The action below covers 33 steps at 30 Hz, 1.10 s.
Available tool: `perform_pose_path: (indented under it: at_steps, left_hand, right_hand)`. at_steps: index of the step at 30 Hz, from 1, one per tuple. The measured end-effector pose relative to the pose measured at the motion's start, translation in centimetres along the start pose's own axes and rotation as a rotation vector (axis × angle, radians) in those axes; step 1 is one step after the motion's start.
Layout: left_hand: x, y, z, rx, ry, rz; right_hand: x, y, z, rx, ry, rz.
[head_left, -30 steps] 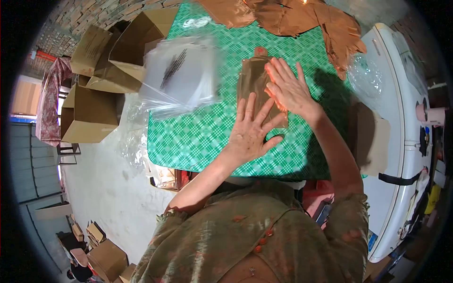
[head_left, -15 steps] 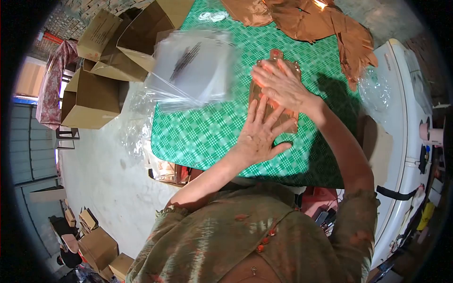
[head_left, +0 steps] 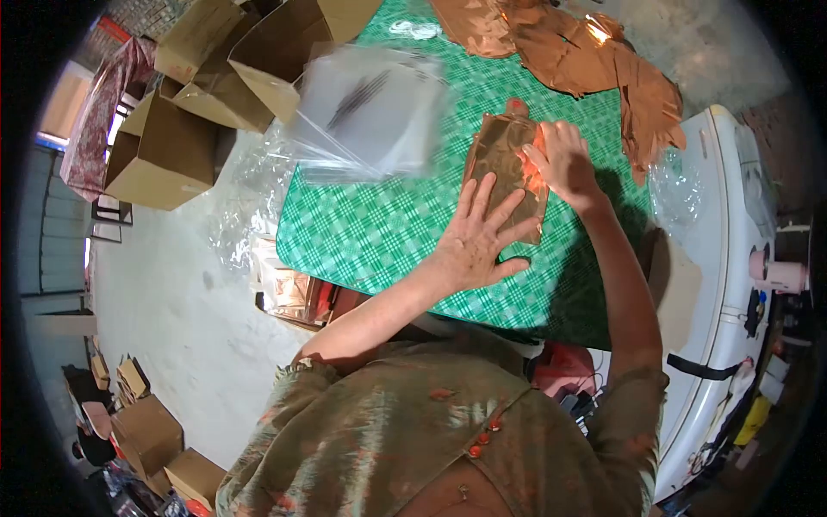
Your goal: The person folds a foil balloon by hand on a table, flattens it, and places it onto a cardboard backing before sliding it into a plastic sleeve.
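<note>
A flat, shiny copper-coloured foil piece lies on the green checked tablecloth, with a small reddish tab at its top end. My left hand rests with spread fingers over its lower end, palm down. At the foil's right edge, my right hand has its fingers curled together over an orange-lit part of the foil. To the left lies a stack of clear plastic sheets with dark print on top.
Crumpled copper-coloured foil lies at the table's far side. Open cardboard boxes stand at the left. A white cord bundle is near the back. A white appliance stands right of the table.
My right hand has moved right from flat on the foil to its right edge, and its fingers have curled. My left hand stays spread. The view has shifted slightly.
</note>
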<state>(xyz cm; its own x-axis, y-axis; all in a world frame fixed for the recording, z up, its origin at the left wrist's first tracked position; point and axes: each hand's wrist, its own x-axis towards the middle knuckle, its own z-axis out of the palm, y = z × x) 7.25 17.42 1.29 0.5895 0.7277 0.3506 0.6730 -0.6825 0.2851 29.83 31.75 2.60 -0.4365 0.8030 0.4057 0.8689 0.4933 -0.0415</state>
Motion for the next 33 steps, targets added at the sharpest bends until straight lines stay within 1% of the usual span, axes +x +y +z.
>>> perform_pose_path:
  at_steps: [1, 4, 7, 8, 11, 14, 17, 20, 23, 24, 27, 28, 31, 32, 33]
  left_hand:
    - [0.0, 0.0, -0.1, 0.007, 0.0, 0.0]
    - [-0.2, -0.1, 0.1, 0.005, 0.01, -0.003]
    - [-0.3, -0.2, 0.3, -0.01, 0.02, -0.011]
    - [-0.3, -0.2, 0.3, -0.016, 0.022, -0.011]
    - [-0.3, -0.3, 0.5, -0.038, 0.035, -0.013]
    - [-0.3, -0.3, 0.6, -0.027, 0.006, -0.019]
    - [-0.4, -0.3, 0.5, -0.051, 0.01, -0.021]
    - [-0.3, -0.2, 0.2, -0.021, -0.032, -0.023]
    - [-0.4, -0.2, 0.4, -0.023, -0.027, -0.018]
    - [-0.6, -0.1, 0.4, -0.026, -0.026, 0.004]
    - [-1.4, 0.5, 0.2, -0.053, -0.032, 0.052]
    - [-1.8, 1.3, -0.1, -0.079, -0.041, 0.057]
    - [-3.0, 3.8, -1.5, -0.172, -0.058, 0.059]
    - [-3.3, 4.3, -2.4, -0.193, -0.066, 0.048]
    - [-3.7, 4.8, -3.0, -0.213, -0.073, 0.036]
  right_hand:
    - [0.1, -0.1, -0.1, 0.015, 0.002, 0.006]
    - [2.8, 0.2, -0.9, 0.07, -0.348, 0.267]
    - [4.1, 0.0, -2.2, 0.458, -0.377, 0.478]
    - [4.5, -0.4, -3.5, 0.51, -0.459, 0.502]
    - [4.5, 1.8, -2.7, 0.858, -0.638, 0.425]
    - [3.6, 1.2, -4.2, 1.115, -0.638, 0.484]
    - [3.9, -1.7, -7.4, 1.146, -0.633, 0.582]
    - [1.7, 0.6, -2.8, 1.168, -0.418, 0.502]
    - [0.0, -1.5, -2.7, 1.152, -0.234, 0.631]
    - [-0.8, -0.3, -2.0, 1.148, -0.322, 0.664]
    - [-3.1, -0.5, -2.3, 0.938, -0.26, 0.62]
    - [-3.7, -0.6, -3.0, 0.833, -0.303, 0.586]
    - [-6.2, -1.9, -4.8, 0.897, -0.308, 0.688]
    - [-7.1, -2.2, -5.5, 0.966, -0.358, 0.737]
    - [-8.2, -2.2, -5.4, 0.912, -0.331, 0.715]
